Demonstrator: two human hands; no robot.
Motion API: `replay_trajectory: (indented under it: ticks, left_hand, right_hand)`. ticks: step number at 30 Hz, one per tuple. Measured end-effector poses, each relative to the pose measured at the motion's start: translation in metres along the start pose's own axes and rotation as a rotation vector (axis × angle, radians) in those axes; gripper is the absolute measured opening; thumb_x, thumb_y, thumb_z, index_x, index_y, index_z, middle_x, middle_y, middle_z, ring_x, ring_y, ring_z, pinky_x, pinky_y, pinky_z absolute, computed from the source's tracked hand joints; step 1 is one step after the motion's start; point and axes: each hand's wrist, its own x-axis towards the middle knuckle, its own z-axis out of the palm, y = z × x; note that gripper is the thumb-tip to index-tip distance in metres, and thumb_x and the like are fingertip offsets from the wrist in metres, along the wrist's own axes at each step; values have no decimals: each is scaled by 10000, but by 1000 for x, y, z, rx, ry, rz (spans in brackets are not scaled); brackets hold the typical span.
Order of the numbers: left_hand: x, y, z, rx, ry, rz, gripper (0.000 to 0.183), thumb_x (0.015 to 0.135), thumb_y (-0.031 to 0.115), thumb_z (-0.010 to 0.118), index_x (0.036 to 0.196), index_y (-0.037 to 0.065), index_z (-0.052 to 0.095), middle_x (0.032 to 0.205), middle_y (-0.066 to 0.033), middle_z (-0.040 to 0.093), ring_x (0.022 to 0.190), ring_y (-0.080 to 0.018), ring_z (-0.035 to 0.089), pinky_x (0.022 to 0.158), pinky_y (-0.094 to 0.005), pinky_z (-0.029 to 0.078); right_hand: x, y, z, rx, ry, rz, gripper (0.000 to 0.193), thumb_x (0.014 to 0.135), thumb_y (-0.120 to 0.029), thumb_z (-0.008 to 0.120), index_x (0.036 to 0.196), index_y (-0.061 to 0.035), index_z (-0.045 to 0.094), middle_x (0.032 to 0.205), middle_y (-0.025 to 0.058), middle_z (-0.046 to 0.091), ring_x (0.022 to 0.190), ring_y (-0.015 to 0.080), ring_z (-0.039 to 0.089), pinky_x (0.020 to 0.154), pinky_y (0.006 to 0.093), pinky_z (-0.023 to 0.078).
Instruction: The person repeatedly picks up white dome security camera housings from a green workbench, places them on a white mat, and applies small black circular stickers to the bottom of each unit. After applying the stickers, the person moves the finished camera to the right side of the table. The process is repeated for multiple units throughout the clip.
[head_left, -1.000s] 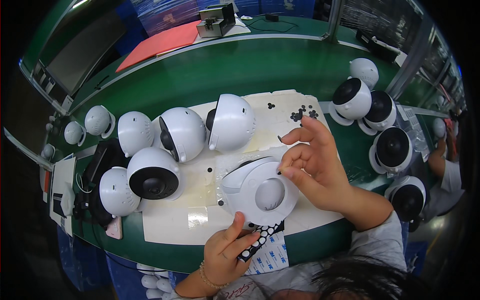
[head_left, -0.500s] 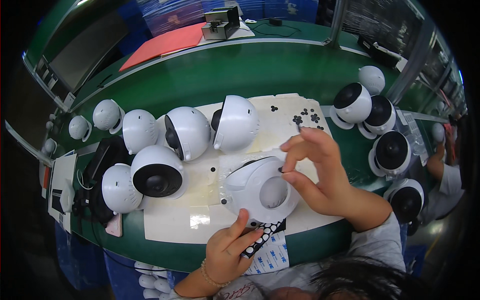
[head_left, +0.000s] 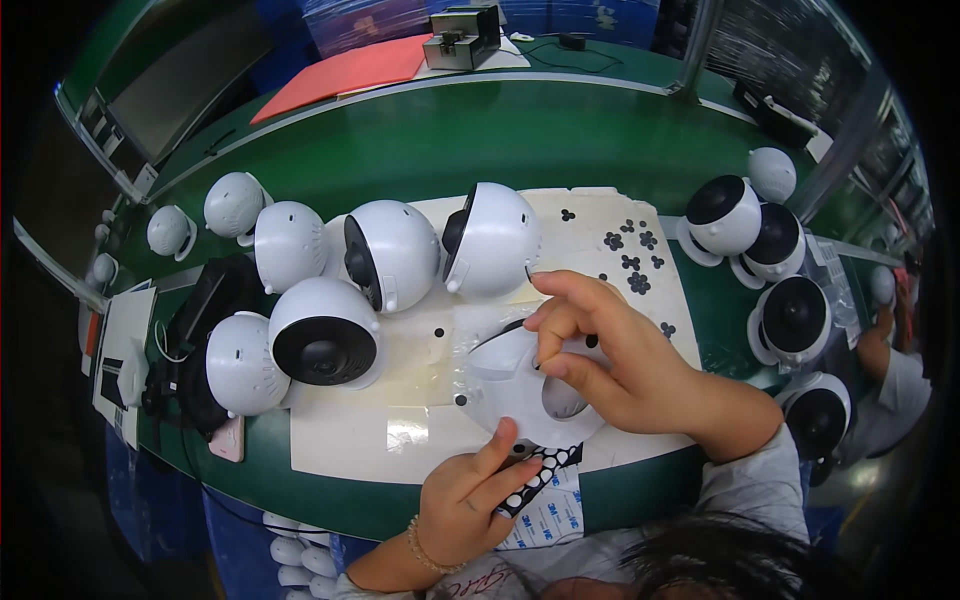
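A white dome camera (head_left: 505, 395) lies tipped over in front of me with its round base ring facing up. My right hand (head_left: 635, 370) is over its right side and hides part of the ring. Thumb and a bent finger pinch a small black pad (head_left: 538, 367); the index finger reaches out, with another dark speck at its tip. My left hand (head_left: 462, 505) grips a black sheet with white round holes (head_left: 528, 482), its index finger against the camera's near edge. White backing paper with blue print (head_left: 545, 515) hangs below that sheet.
Several white cameras with black fronts stand at the left, such as one camera (head_left: 325, 335), and more at the right, including another camera (head_left: 795, 315). Black dot clusters (head_left: 632, 263) lie on the pale board (head_left: 350, 440). A phone (head_left: 228, 440) rests at the left edge.
My right hand has moved left over the tipped camera and covers more of its ring. My left hand keeps its hold on the black sheet. The whole view has shifted slightly.
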Motion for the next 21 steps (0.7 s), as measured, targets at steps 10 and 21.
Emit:
replay_trajectory:
  ticks: [10, 21]
  left_hand:
    - [2, 0, 0, 28, -4, 4, 387, 563, 6, 611, 943, 77, 637, 1257, -176, 467, 639, -219, 571, 579, -278, 459]
    - [2, -2, 4, -33, 11, -41, 341, 600, 14, 625, 935, 74, 638, 1247, -179, 476, 624, -210, 563, 574, -275, 456]
  right_hand:
    - [-15, -16, 0, -569, 185, -260, 394, 713, -73, 649, 1087, -75, 526, 993, 65, 550, 1045, 297, 495, 944, 448, 296]
    - [-47, -10, 14, -276, -7, -30, 70, 789, -162, 606, 791, -98, 579, 1332, 171, 309, 1294, 397, 140, 1018, 462, 130]
